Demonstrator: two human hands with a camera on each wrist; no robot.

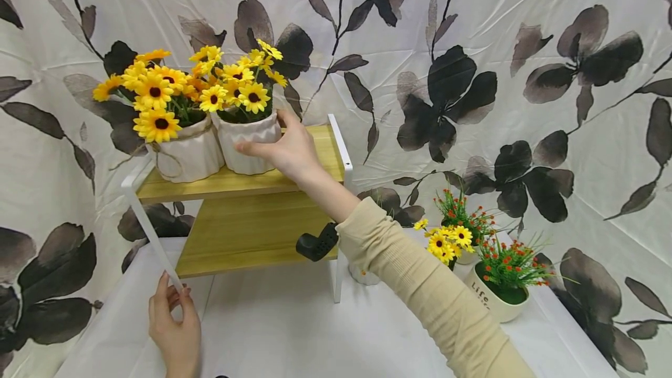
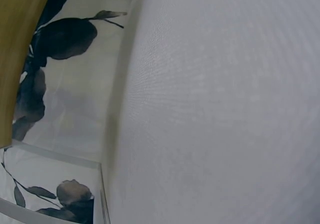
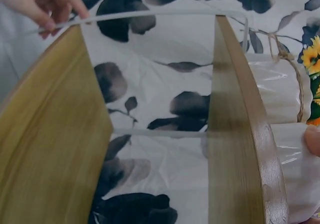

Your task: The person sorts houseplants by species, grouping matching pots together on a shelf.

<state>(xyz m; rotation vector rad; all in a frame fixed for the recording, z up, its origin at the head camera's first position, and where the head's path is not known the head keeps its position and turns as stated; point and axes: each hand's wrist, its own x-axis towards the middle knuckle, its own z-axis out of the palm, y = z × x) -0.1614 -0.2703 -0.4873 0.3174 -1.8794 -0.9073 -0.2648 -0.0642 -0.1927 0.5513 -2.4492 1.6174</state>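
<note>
A two-tier shelf (image 1: 241,232) with wooden boards and a white frame stands on the white-covered table. On its top board, my right hand (image 1: 294,147) grips a ribbed white flowerpot (image 1: 236,153) of yellow daisy-like flowers, thumb across the front and fingers around its right side. Touching it on the left is a similar flowerpot (image 1: 196,153), tied with twine. Low at the front left, my left hand (image 1: 175,325) pinches the shelf's white leg (image 1: 152,232); the right wrist view shows these left fingers (image 3: 47,26) on the frame too.
Right of the shelf stand a cream pot (image 1: 499,302) of red-flecked greenery, another red-flecked plant (image 1: 462,214) and a small yellow-flowered plant (image 1: 446,244). Partly behind my right sleeve is a pale pot (image 1: 362,276). A floral cloth (image 1: 378,74) hangs close behind the shelf.
</note>
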